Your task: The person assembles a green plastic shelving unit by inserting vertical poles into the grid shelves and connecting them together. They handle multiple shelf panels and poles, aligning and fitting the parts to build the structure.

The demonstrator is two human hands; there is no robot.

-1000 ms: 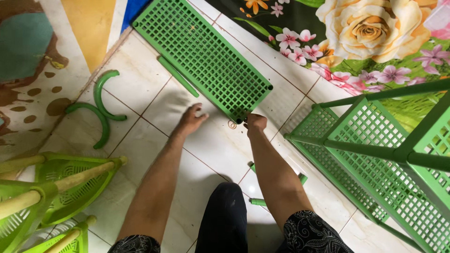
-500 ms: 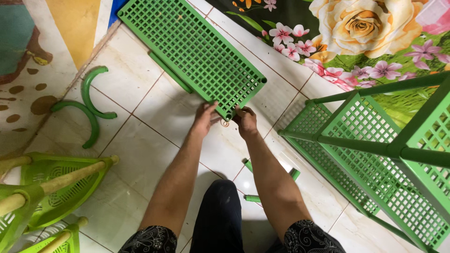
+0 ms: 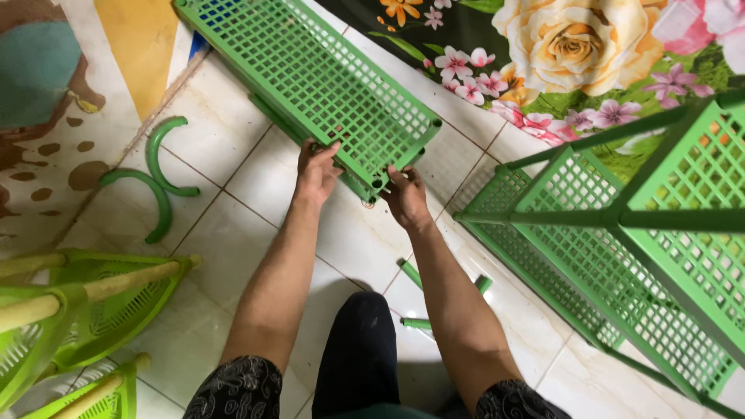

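Green plastic lattice forms the shelf panel (image 3: 310,74), which lies slanted across the white tiled floor (image 3: 225,225) and serves as the reference for everything here. Your left hand (image 3: 317,169) grips the panel's near long edge, fingers curled over the rim beside the near corner. Your right hand (image 3: 405,198) closes on that near corner itself, fingertips pinched at the corner socket. Both forearms run back from the panel toward your dark-clad knee (image 3: 361,349). Right of the panel stands an assembled green rack (image 3: 621,225) with lattice shelves and posts, well apart from your hands. Left of the panel, two curved green pieces (image 3: 159,182) lie crossed on the tiles. Below the panel, between your forearm and the rack, short green rods (image 3: 442,299) rest on the floor. Beyond the panel's far side lies a floral cloth (image 3: 574,54). At lower left sit light-green baskets (image 3: 85,310) with pale poles.
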